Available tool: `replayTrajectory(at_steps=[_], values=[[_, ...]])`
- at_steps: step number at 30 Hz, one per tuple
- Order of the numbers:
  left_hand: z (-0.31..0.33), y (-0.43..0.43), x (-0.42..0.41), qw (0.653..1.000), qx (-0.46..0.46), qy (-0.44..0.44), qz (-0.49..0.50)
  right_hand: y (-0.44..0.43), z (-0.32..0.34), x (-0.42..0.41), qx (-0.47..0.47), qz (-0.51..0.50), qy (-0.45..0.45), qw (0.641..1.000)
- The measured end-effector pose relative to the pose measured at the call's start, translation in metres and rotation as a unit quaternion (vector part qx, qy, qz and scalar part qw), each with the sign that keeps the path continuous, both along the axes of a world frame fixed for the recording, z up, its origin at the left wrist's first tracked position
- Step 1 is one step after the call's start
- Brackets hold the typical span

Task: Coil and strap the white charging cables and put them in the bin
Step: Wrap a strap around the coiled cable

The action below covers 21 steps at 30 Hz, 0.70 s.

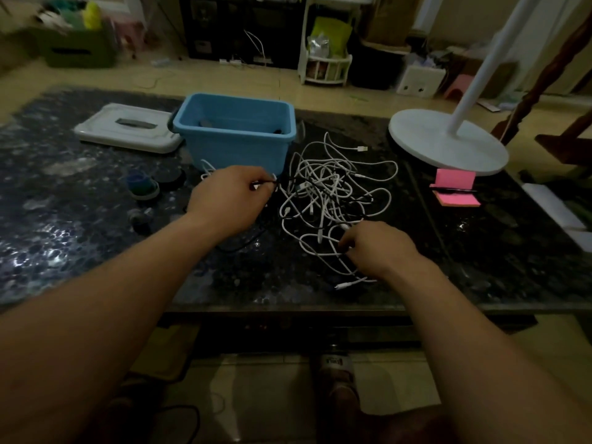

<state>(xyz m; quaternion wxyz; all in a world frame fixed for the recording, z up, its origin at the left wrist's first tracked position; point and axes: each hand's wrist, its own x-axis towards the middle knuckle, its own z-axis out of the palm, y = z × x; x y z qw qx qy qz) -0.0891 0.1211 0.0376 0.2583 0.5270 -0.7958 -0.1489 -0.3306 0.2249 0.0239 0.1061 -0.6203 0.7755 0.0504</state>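
My left hand (230,200) is just in front of the blue plastic bin (237,152), fingertips pinched together on a strand at the edge of the heap. My right hand (378,248) is further out from the bin, toward me, fingers curled and nipping a white loop. Between them, in front of the bin and off its right corner, the loose tangle of thin white charging cables (336,187) lies on the dark speckled stone table (96,219). I judge none is coiled or strapped yet.

My worry is that I hold two different cables, or one that is threaded through the knot. If I pull my hands apart, the loops could cinch tighter instead of coming free. A thin dark cable (238,247) runs under my left wrist and seems woven in, so I might drag it along. A hard tug could slide the whole heap or nudge the light bin toward the flat grey-white lid (128,129) on its left. In this dim light I can't tell which plug belongs to which strand.
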Motion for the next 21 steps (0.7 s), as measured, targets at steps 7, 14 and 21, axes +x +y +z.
replayTrajectory(at_steps=[7,14,21], values=[[0.0,-0.002,-0.002,0.999,0.016,0.046,-0.006,-0.01,-0.001,0.002,-0.049,-0.015,0.042,0.998],[-0.006,0.001,-0.003,0.998,0.03,0.057,-0.024,-0.008,0.012,0.002,-0.166,-0.005,0.007,0.986],[-0.015,0.013,-0.007,0.996,0.054,0.034,-0.064,-0.009,0.025,-0.003,-0.18,-0.037,-0.022,0.983]])
